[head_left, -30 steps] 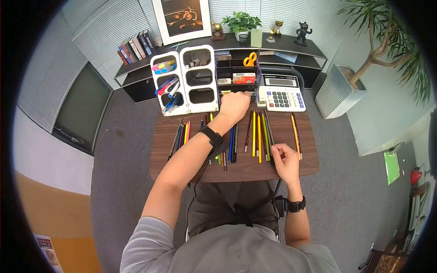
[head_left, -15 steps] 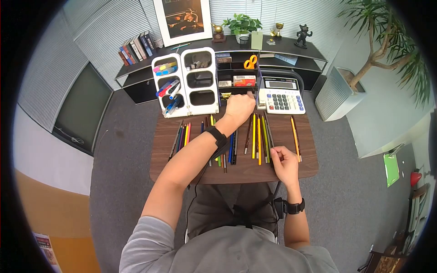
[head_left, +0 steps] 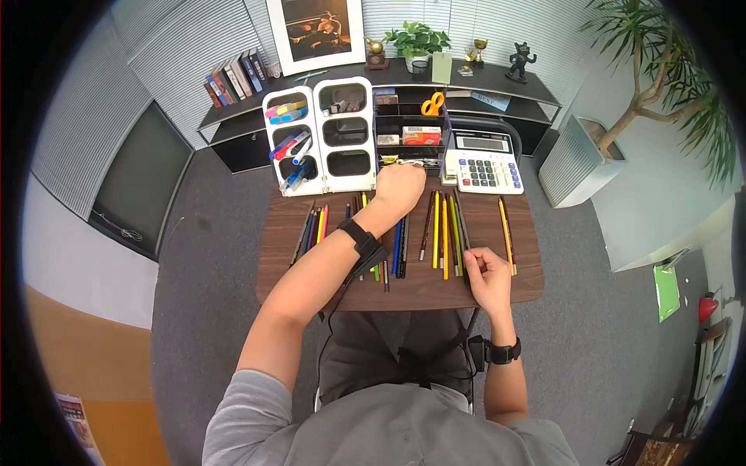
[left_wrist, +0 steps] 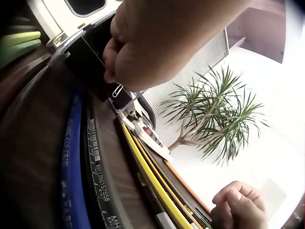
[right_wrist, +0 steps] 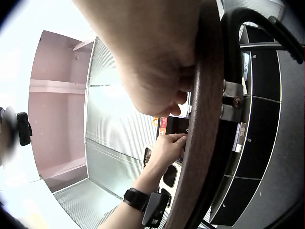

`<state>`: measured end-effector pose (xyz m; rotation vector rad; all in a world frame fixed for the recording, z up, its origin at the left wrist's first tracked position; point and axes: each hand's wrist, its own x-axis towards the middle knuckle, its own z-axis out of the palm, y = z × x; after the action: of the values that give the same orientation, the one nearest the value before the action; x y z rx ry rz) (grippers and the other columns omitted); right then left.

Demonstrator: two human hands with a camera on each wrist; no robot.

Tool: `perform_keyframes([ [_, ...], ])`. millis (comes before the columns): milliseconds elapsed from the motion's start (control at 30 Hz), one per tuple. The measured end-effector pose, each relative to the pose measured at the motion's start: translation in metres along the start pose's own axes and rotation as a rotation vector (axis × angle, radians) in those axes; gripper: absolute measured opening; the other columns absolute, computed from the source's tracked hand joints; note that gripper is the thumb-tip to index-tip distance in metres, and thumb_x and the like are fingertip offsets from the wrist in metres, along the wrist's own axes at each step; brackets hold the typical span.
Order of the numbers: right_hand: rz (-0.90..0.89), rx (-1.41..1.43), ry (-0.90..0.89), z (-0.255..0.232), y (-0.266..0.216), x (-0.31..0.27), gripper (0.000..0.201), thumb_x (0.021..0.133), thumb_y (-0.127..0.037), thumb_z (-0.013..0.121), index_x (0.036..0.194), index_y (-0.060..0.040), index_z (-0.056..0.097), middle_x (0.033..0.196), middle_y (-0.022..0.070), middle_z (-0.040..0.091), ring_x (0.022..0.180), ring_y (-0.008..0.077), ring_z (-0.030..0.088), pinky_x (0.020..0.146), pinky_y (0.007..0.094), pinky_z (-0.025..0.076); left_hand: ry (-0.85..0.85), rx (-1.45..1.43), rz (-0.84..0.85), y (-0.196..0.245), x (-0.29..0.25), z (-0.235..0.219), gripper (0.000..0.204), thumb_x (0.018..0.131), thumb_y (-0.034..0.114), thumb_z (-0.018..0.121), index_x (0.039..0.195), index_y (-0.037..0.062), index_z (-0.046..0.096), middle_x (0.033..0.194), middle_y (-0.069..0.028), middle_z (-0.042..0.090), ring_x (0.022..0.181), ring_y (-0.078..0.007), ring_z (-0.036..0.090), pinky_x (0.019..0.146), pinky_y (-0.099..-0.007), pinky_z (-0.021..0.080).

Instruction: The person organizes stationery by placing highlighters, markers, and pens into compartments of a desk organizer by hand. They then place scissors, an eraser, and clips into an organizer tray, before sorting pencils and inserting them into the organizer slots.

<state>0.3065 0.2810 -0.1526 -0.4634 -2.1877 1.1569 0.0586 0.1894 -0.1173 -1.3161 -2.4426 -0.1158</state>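
My left hand (head_left: pixel 400 189) reaches to the front compartment of the black desk organizer (head_left: pixel 395 118), its fingers curled and mostly hidden from above. In the left wrist view a silver paper clip (left_wrist: pixel 117 90) shows right beneath those fingers; I cannot tell whether they pinch it. More metal clips (head_left: pixel 416 162) lie in that compartment, just beyond the hand. My right hand (head_left: pixel 489 279) rests at the front right of the table, loosely curled with nothing in it. A dark pencil (head_left: pixel 461 225) points to its fingertips.
Colored pencils (head_left: pixel 437 233) lie in rows across the brown table (head_left: pixel 517 287). Left of the organizer stands a white pen holder (head_left: pixel 318 140) with highlighters and pens. To its right is a calculator (head_left: pixel 488 167). Orange scissors (head_left: pixel 433 103) and a red-and-white box (head_left: pixel 422 136) sit inside the organizer.
My left hand has drawn back slightly toward me and to the left, uncovering clips in the front compartment. The right hand has stayed in place.
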Motion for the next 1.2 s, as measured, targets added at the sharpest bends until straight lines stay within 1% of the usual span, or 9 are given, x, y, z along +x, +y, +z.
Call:
perform_keyframes([
  [133, -0.014, -0.003, 0.003, 0.001, 0.003, 0.000, 0.012, 0.092, -0.012, 0.069, 0.090, -0.0006, 0.069, 0.056, 0.0054, 0.054, 0.050, 0.0108, 0.047, 0.050, 0.0279, 0.039, 0.073, 0.012, 0.049, 0.000, 0.005, 0.002, 0.012, 0.082, 0.008, 0.061, 0.090, 0.0043, 0.070, 0.072, -0.0134, 0.071, 0.068, -0.0296, 0.073, 0.056, -0.0384, 0.057],
  [333, 0.006, 0.000, -0.003, 0.000, -0.001, 0.000, 0.012, 0.092, -0.012, 0.069, 0.090, -0.0005, 0.069, 0.057, 0.0058, 0.055, 0.050, 0.0108, 0.048, 0.050, 0.0278, 0.039, 0.000, 0.048, 0.019, 0.000, 0.016, 0.012, 0.010, 0.080, 0.008, 0.064, 0.088, 0.0047, 0.070, 0.070, -0.0136, 0.071, 0.067, -0.0291, 0.073, 0.056, -0.0385, 0.057],
  [433, -0.007, -0.002, 0.000, 0.001, 0.003, 0.000, 0.012, 0.092, -0.012, 0.069, 0.090, -0.0005, 0.069, 0.057, 0.0058, 0.055, 0.050, 0.0109, 0.049, 0.050, 0.0278, 0.039, 0.052, 0.019, 0.032, -0.004, 0.017, 0.019, 0.012, 0.086, 0.016, 0.065, 0.085, 0.0055, 0.070, 0.068, -0.0136, 0.070, 0.066, -0.0289, 0.072, 0.056, -0.0387, 0.057],
  [567, -0.022, -0.007, 0.000, 0.001, 0.001, 0.000, 0.012, 0.092, -0.012, 0.069, 0.090, -0.0005, 0.069, 0.057, 0.0058, 0.056, 0.050, 0.0110, 0.049, 0.050, 0.0279, 0.040, 0.091, -0.054, -0.004, -0.005, 0.016, 0.017, 0.033, 0.094, 0.034, 0.061, 0.080, 0.0060, 0.071, 0.066, -0.0126, 0.070, 0.063, -0.0292, 0.071, 0.055, -0.0394, 0.056],
  [600, -0.022, -0.001, -0.004, 0.001, 0.001, 0.000, 0.013, 0.093, -0.012, 0.068, 0.089, 0.0003, 0.068, 0.058, 0.0010, 0.053, 0.053, 0.0068, 0.045, 0.050, 0.0253, 0.037, 0.097, -0.075, -0.008, -0.004, 0.016, 0.015, 0.039, 0.096, 0.039, 0.059, 0.078, 0.0062, 0.071, 0.066, -0.0121, 0.070, 0.062, -0.0291, 0.071, 0.055, -0.0396, 0.056],
  [767, -0.027, 0.008, -0.009, 0.001, 0.002, -0.001, 0.014, 0.095, -0.011, 0.067, 0.088, 0.0010, 0.067, 0.059, -0.0041, 0.051, 0.056, 0.0024, 0.041, 0.051, 0.0225, 0.035, 0.054, -0.082, -0.052, -0.001, 0.019, 0.007, 0.037, 0.097, 0.037, 0.058, 0.079, 0.0070, 0.072, 0.065, -0.0123, 0.069, 0.062, -0.0295, 0.071, 0.055, -0.0399, 0.056],
  [833, -0.011, 0.009, -0.006, 0.002, 0.006, 0.000, 0.012, 0.092, -0.013, 0.069, 0.089, -0.0007, 0.068, 0.057, 0.0055, 0.055, 0.050, 0.0103, 0.048, 0.050, 0.0276, 0.039, 0.062, -0.085, -0.055, -0.002, 0.020, 0.011, 0.035, 0.097, 0.035, 0.057, 0.080, 0.0072, 0.071, 0.064, -0.0128, 0.069, 0.062, -0.0296, 0.071, 0.056, -0.0401, 0.056],
  [1000, -0.010, 0.005, 0.001, 0.002, 0.005, 0.000, 0.012, 0.092, -0.012, 0.069, 0.089, -0.0004, 0.068, 0.057, 0.0056, 0.055, 0.050, 0.0101, 0.047, 0.050, 0.0277, 0.039, 0.153, -0.096, 0.027, -0.005, 0.018, 0.017, 0.017, 0.091, 0.017, 0.057, 0.087, 0.0035, 0.066, 0.067, -0.0165, 0.069, 0.064, -0.0322, 0.071, 0.057, -0.0425, 0.056],
  [1200, -0.001, -0.012, -0.006, 0.000, 0.002, 0.000, 0.013, 0.092, -0.012, 0.069, 0.089, -0.0001, 0.068, 0.057, 0.0059, 0.055, 0.050, 0.0106, 0.048, 0.050, 0.0278, 0.039, 0.082, -0.151, 0.006, 0.000, 0.010, -0.003, 0.013, 0.085, 0.012, 0.058, 0.091, 0.0019, 0.065, 0.068, -0.0174, 0.068, 0.067, -0.0332, 0.071, 0.057, -0.0419, 0.056],
])
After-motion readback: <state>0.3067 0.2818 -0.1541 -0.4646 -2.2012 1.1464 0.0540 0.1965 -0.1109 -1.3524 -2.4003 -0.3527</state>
